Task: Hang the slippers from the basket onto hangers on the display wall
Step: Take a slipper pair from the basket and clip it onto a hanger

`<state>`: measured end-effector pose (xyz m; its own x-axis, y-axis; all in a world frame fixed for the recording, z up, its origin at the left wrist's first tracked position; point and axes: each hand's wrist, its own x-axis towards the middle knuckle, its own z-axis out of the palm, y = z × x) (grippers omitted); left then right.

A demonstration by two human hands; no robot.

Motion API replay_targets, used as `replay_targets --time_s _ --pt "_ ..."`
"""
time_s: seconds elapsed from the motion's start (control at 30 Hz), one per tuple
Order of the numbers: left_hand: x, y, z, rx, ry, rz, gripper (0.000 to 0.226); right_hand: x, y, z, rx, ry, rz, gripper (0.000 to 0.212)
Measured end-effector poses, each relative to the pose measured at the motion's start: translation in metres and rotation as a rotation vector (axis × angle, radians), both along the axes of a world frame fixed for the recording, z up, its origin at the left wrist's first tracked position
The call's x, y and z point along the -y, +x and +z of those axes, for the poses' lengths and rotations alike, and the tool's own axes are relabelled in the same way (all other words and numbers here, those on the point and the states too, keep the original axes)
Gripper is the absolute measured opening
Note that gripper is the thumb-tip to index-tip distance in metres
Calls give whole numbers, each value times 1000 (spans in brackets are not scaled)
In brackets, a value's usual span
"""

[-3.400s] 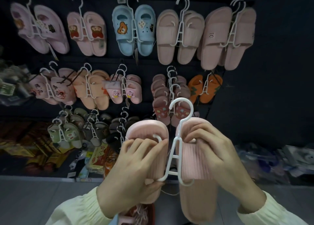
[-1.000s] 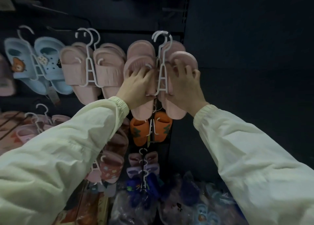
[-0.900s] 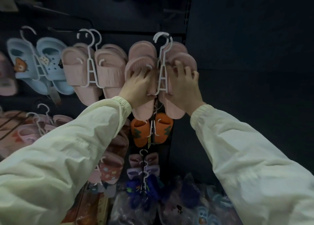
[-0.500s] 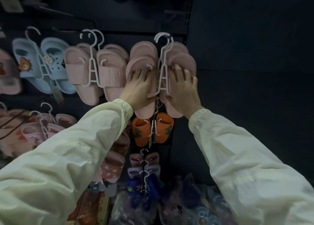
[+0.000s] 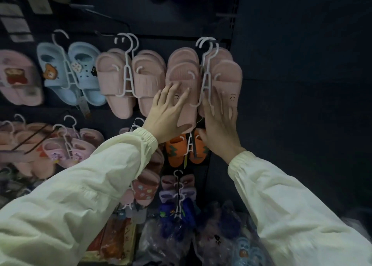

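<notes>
Reaching up to the display wall (image 5: 302, 68) with both arms in pale sleeves (image 5: 80, 195). Laying the left hand (image 5: 167, 115) flat on the left one of the pink slippers (image 5: 181, 74), fingers straight and spread across its strap, thumb lying by the lower end. Laying the right hand (image 5: 219, 125) on the right slipper (image 5: 229, 74) of that pair, fingers straight and slightly fanned, pinching nothing. Looking at the pair hanging on a white hanger (image 5: 206, 80), hooked high on the wall, just in front of a second pink pair (image 5: 181, 54) with its own white hook. Hanging just to the left: another pink pair (image 5: 116, 78) and, further left, blue slippers (image 5: 84, 74). Hanging right below, partly behind the hands: small orange slippers (image 5: 175, 151).
</notes>
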<state>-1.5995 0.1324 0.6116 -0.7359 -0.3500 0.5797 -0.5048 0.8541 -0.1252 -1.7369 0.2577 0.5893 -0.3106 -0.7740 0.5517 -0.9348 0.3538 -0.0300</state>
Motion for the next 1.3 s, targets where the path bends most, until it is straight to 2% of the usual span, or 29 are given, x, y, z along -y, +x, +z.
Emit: replay_targets --time_s 0.17,0.3,0.57,0.67,0.77,0.93,1.3 --pt "-6 49 -10 -3 3 -16 100 -9 49 -10 7 6 0 97" --pt "-12 102 -19 -7 10 -14 90 -10 95 -19 2 4 -12 102" --pt "-15 235 -49 13 87 49 94 -11 215 -44 34 43 62 101" --pt "-18 286 -66 -3 138 85 94 -12 263 -61 43 60 103 93" --pt "-19 334 -91 -21 185 122 93 -12 310 -81 63 93 135 86" --pt "-24 410 -142 -18 295 195 87 -9 382 -129 101 215 185 97" --pt "-40 549 -254 68 566 413 83 -19 494 -209 177 471 311 96"
